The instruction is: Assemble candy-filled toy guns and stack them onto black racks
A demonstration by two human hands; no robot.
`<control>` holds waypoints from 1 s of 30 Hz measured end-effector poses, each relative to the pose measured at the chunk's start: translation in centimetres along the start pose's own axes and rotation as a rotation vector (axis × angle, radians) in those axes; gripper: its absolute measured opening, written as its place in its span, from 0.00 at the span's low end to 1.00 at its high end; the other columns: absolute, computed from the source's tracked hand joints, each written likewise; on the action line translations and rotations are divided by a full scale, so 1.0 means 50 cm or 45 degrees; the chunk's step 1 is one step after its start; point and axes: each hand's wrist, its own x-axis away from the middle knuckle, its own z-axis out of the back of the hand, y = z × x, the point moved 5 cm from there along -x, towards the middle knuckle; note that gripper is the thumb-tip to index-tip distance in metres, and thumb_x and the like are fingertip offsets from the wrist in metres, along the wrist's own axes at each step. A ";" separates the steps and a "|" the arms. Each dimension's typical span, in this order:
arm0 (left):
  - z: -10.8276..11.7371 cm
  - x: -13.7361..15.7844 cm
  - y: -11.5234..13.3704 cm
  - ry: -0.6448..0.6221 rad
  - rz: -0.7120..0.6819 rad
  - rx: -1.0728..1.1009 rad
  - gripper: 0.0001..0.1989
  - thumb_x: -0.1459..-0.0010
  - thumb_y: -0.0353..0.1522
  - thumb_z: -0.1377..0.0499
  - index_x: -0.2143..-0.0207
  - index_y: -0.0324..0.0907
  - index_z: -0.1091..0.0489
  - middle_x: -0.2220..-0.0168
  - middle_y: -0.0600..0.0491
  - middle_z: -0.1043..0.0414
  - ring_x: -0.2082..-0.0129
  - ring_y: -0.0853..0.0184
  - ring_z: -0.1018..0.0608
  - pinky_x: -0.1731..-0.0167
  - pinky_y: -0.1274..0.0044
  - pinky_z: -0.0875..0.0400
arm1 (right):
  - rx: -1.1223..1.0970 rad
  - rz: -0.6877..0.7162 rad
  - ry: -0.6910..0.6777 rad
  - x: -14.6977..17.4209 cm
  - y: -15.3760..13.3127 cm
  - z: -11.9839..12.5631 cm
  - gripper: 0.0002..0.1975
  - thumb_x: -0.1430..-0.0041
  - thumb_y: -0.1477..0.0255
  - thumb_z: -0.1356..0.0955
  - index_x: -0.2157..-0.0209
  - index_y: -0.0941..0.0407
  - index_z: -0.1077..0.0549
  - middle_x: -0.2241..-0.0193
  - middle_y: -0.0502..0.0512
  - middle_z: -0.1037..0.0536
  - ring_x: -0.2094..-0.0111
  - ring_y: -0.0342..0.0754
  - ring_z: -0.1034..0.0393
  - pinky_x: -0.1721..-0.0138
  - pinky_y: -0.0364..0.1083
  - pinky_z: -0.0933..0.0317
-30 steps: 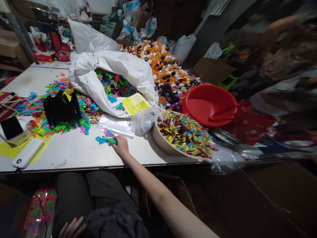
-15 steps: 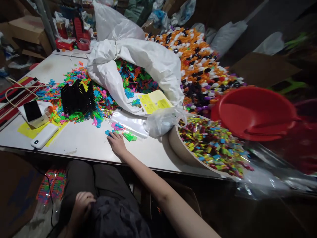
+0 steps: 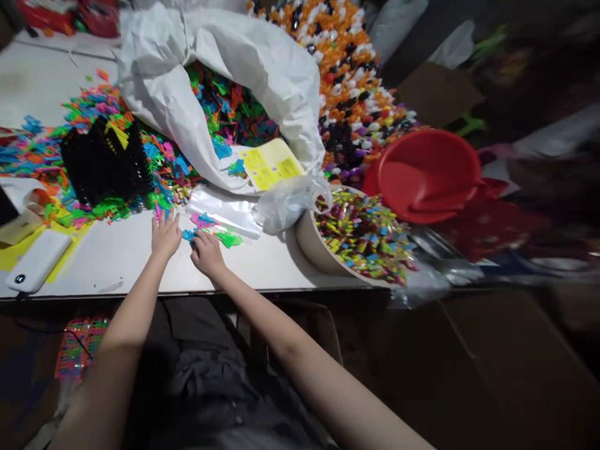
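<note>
My left hand (image 3: 166, 236) reaches over the white tabletop with its fingers spread, at the front edge of a heap of small bright plastic toys (image 3: 164, 150). A pink piece shows by its fingertips. Just to the right, my right hand (image 3: 207, 253) has its fingers bent and closed on a small blue plastic toy (image 3: 188, 235) lying on the table. Beyond those fingers lie a pink-and-blue toy (image 3: 204, 220) and a green toy (image 3: 229, 238), beside a clear plastic bag (image 3: 227, 212).
A white sack (image 3: 164, 94) lies open with more toys inside. Black mesh-like pieces (image 3: 105, 165) sit on the heap. Rightward stand a round tub (image 3: 312, 240) of small wrapped pieces and a red basin (image 3: 426, 169). A white power bank (image 3: 38, 261) lies at left.
My left hand has risen from my lap to the table by the toy heap. My right hand stays at the blue toy. The view has shifted closer to the table.
</note>
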 end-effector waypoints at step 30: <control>0.036 0.151 -0.016 0.296 0.507 -0.032 0.23 0.47 0.30 0.50 0.47 0.36 0.39 0.42 0.40 0.40 0.38 0.53 0.45 0.39 0.59 0.59 | -0.041 -0.064 -0.042 0.007 0.015 -0.006 0.17 0.48 0.77 0.39 0.55 0.60 0.32 0.46 0.64 0.34 0.45 0.57 0.45 0.48 0.55 0.53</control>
